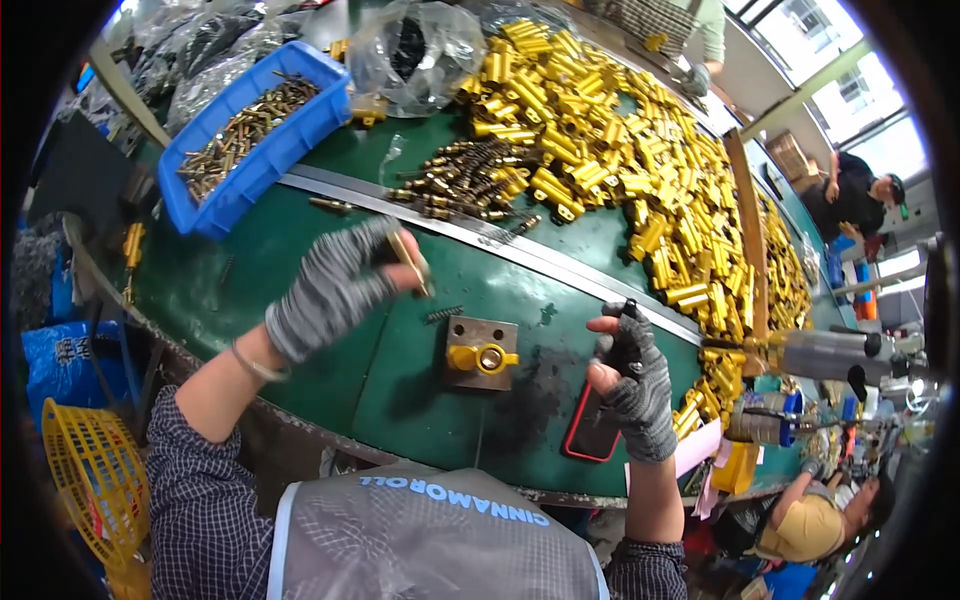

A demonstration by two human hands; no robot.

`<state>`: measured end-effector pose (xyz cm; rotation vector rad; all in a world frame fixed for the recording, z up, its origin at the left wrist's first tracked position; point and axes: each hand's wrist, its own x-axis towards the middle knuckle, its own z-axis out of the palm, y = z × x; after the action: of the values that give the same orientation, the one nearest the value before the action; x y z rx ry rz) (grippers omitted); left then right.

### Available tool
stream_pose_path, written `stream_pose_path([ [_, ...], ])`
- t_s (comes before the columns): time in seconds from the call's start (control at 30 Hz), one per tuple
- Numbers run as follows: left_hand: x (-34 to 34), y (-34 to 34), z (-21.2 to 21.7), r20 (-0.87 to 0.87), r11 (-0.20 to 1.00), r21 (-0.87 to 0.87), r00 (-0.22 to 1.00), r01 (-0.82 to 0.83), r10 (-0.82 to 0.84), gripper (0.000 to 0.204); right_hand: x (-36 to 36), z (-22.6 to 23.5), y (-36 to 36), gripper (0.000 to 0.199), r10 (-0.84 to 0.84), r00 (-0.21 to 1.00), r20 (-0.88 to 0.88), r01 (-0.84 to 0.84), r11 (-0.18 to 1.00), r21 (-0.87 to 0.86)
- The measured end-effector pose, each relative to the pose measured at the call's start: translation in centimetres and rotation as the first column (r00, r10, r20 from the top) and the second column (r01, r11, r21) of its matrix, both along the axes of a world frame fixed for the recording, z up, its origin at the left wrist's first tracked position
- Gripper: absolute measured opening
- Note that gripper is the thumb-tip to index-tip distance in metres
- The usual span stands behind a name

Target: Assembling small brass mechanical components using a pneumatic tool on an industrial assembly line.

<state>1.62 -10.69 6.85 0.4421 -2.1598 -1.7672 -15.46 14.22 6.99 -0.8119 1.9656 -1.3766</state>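
Note:
My left hand (335,288), in a grey striped fingerless glove, is closed on a slim brass-coloured pin (411,264) above the left part of the green bench. My right hand (643,388), gloved alike, holds a slim black piece (628,318) between thumb and fingers; its exact kind is unclear. Between the hands, a steel block (482,377) with drilled holes lies on the bench. A gold-coloured metal housing (463,358) sits in it with its round opening upward. A small dark spring (444,314) lies just behind the block.
A large heap of gold-coloured housings (640,180) covers the back right, beside dark spring-wrapped pins (465,180). A blue bin (262,150) of brass pins stands back left. A metal strip (480,247) crosses the bench. A red-edged phone (592,428) lies near my right hand. Other people work at right.

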Motion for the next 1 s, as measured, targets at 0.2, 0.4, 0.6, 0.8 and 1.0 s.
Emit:
stream_pose_path([
  [0.2, -1.1, 4.8, 0.1, -0.047, 0.952, -0.287, 0.992, 0.102, -0.12, 0.012, 0.8, -0.6, 0.3, 0.053, 0.011, 1.0, 0.027, -0.01, 0.999, -0.046],
  [0.4, -1.5, 5.8, -0.6, -0.048, 0.856, -0.516, 0.997, 0.031, -0.065, 0.017, 2.2, -0.9, -0.7, 0.055, -0.006, 0.989, -0.149, -0.01, 0.994, -0.107],
  [0.6, -1.5, 6.2, -1.1, -0.069, 0.831, -0.557, 0.996, 0.008, -0.057, 0.016, 4.2, -1.4, -3.9, 0.042, 0.053, 0.759, -0.649, -0.148, 0.984, -0.093],
  [0.8, -1.5, 6.3, -0.9, -0.075, 0.774, -0.633, 0.996, -0.013, -0.044, 0.017, 4.6, -1.9, -4.7, 0.037, 0.127, 0.725, -0.677, -0.156, 0.988, 0.018],
  [1.0, -1.8, 6.7, -0.6, -0.101, 0.784, -0.62, 0.994, -0.036, -0.035, 0.017, 4.0, -2.5, -4.3, 0.04, 0.118, 0.682, -0.722, -0.201, 0.979, -0.029],
])
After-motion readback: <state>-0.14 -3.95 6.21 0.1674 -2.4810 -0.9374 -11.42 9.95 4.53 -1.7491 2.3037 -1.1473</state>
